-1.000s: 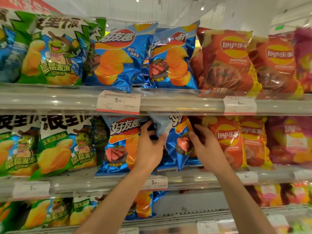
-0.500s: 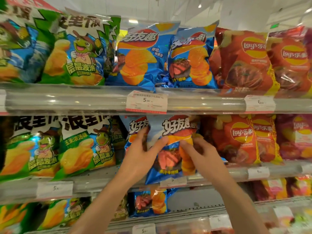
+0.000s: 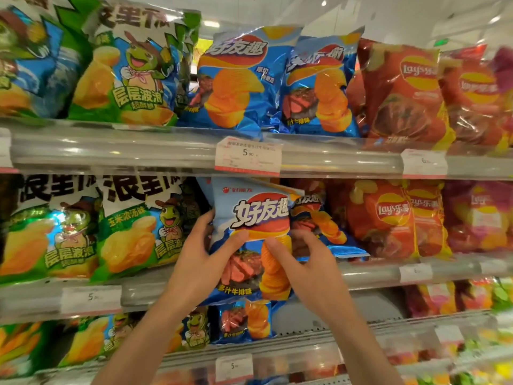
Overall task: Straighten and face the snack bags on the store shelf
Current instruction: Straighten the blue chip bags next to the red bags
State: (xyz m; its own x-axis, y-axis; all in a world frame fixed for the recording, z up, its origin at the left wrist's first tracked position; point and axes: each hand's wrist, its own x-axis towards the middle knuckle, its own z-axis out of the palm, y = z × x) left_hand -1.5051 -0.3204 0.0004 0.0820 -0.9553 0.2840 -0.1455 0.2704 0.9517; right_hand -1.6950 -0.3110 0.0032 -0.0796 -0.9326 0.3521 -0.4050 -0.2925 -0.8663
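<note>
Blue chip bag (image 3: pixel 251 218): gripped between 2 hands, front facing out, tilted slightly, lower edge hanging past the middle shelf rail (image 3: pixel 374 273). Left hand (image 3: pixel 202 262): curled round the bag's left edge, thumb laid across its front. Right hand (image 3: pixel 308 268): pinched on the bag's lower right, fingers curled behind, thumb in front. Second blue bag (image 3: pixel 319 226): just beyond the right hand, partly covered by the held bag. Red chip bags (image 3: pixel 385 218): further right of the right hand, upright. Green chip bags (image 3: pixel 133 232): left of the left hand, upright. Price tag (image 3: pixel 248 157): above both hands, on the upper shelf rail. Small blue bag (image 3: pixel 244 320): below the hands, on the lower shelf.
</note>
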